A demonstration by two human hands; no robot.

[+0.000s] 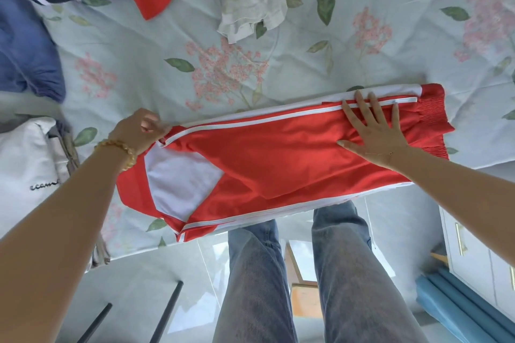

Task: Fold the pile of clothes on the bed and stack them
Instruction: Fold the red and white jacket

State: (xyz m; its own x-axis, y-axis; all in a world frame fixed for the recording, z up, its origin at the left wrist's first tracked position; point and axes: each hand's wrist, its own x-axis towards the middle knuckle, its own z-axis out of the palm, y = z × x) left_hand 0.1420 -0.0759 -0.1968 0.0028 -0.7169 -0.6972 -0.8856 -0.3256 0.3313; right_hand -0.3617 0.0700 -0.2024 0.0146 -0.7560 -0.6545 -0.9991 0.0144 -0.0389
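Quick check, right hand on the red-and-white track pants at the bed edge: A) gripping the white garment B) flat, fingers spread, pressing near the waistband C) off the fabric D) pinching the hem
B: the right hand lies flat with fingers spread on the red-and-white track pants, beside the ribbed waistband.

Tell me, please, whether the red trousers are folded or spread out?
Folded lengthwise: the red trousers lie doubled, legs stacked, not yet folded shorter.
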